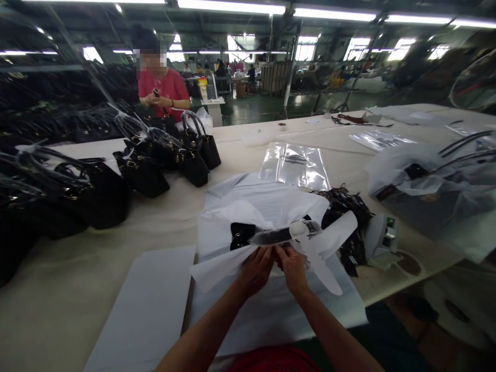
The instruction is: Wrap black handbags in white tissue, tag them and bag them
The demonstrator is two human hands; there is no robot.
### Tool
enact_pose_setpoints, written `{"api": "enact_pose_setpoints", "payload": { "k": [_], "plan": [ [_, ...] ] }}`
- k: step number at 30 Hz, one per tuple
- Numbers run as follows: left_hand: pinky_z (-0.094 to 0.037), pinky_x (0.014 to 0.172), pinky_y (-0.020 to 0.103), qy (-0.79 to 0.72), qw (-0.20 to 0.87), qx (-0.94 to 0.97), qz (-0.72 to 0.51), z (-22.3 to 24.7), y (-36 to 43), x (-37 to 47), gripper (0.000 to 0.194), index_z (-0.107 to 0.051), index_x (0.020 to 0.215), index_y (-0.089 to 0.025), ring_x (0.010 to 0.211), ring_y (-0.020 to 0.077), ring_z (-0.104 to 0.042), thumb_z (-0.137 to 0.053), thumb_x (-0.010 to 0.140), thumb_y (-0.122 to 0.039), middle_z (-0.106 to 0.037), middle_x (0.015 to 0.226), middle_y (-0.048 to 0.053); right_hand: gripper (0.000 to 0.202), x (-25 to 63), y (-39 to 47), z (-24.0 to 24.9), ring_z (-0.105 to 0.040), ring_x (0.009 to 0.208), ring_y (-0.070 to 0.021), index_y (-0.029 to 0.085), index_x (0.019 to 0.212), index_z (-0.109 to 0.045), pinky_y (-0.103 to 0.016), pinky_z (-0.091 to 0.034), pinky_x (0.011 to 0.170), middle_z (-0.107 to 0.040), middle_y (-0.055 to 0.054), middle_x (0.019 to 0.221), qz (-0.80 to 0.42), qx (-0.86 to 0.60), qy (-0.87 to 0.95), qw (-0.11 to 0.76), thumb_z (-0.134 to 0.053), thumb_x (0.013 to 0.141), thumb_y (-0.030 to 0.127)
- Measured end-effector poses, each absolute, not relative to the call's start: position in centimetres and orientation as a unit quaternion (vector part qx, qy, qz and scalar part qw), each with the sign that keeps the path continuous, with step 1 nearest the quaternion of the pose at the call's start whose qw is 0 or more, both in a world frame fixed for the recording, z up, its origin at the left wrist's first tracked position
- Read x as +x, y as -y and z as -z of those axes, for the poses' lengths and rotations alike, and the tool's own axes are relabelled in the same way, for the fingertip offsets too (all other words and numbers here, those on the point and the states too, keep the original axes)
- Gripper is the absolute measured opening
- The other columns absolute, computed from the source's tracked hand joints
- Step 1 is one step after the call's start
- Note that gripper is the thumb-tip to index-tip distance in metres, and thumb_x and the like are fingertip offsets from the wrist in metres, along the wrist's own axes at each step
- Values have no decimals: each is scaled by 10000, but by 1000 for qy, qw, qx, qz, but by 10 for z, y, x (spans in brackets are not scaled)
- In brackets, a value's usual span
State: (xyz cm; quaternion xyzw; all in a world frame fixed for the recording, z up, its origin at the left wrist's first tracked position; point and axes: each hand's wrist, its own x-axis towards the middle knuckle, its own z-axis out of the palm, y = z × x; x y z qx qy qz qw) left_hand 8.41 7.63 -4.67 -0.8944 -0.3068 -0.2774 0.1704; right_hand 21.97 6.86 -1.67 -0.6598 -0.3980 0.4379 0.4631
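My left hand [257, 269] and my right hand [293, 267] are close together at the near side of a black handbag [241, 235], which lies in white tissue paper [267, 201]. Fingers on both hands are bent inward and pinched, almost meeting just below the bag's handle [272, 236], which is wrapped in clear plastic. What they grip is hidden by the fingers and paper. A white strip of paper with forked ends [323, 258] hangs at the handle's right end. Much of the bag is covered by tissue.
White sheets or board [145, 305] lie at left. Black handbags [104, 194] stand along the table's left side. Clear plastic bags [296, 163] lie ahead. Dark straps [344, 212], a tape dispenser [382, 240] and a plastic-covered bag [434, 201] are at right. A person in red [165, 88] stands across the table.
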Motion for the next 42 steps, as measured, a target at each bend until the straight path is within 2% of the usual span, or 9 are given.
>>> {"api": "enact_pose_setpoints", "payload": {
  "k": [5,11,15,21,27,31,34,38,42],
  "plan": [
    [-402,1003,377,282,160,-895,307,42,-80,81,375,-530,1185,-5,1227,263,-471,-308,889,-68,-571,1226,186,401,217,-72,18,-450,414,-134,207,613,-606,-259,-307,399,-502,23,431,-393,-709,381,444,-574,704,596],
    [-413,1014,373,264,142,-904,305,48,-83,77,382,-515,1201,-17,1258,262,-444,-294,895,-67,-565,1242,180,450,212,-73,10,-388,322,-104,202,497,-523,-237,-255,331,-424,44,334,-404,-730,329,443,-607,652,616],
    [-417,1018,390,243,134,-910,308,53,-86,76,391,-494,1208,11,1276,276,-422,-291,879,-44,-568,1225,201,480,206,-76,5,-357,297,-78,197,456,-475,-216,-232,295,-441,38,342,-416,-735,283,454,-642,608,621],
    [-416,1016,430,238,113,-919,295,54,-88,76,428,-460,1242,23,1287,300,-403,-308,843,-15,-545,1245,225,462,205,-78,-2,-370,285,-80,194,448,-477,-208,-260,279,-467,23,340,-431,-752,243,436,-651,636,578],
    [-402,1031,409,238,112,-916,301,56,-87,74,470,-377,1320,13,1295,266,-397,-292,859,-28,-541,1255,221,382,209,-67,-2,-479,366,-74,169,558,-557,-179,-346,340,-622,-16,524,-475,-733,265,409,-609,710,516],
    [-455,969,388,246,140,-906,315,55,-88,74,433,-468,1245,-12,1255,273,-444,-282,855,-31,-554,1240,202,429,212,-63,7,-431,316,-81,184,516,-562,-189,-303,314,-535,8,396,-429,-759,303,385,-570,745,546],
    [-440,983,407,249,153,-903,316,55,-89,74,422,-495,1213,-5,1278,286,-413,-285,848,-24,-542,1254,210,431,215,-61,17,-425,319,-89,199,485,-563,-202,-316,342,-488,25,359,-385,-771,346,369,-555,772,521],
    [-355,1059,453,244,150,-902,322,53,-90,73,451,-469,1263,-24,1317,282,-361,-279,854,-32,-544,1258,208,351,227,-51,36,-518,424,-116,212,464,-568,-206,-374,451,-509,27,379,-322,-788,388,353,-646,728,430],
    [-348,1065,444,244,132,-901,334,44,-90,72,475,-459,1283,-42,1285,271,-409,-282,843,-11,-564,1234,195,208,265,-32,55,-608,599,-168,230,574,-633,-229,-421,558,-629,8,530,-257,-809,414,329,-676,706,385]
  ]
}}
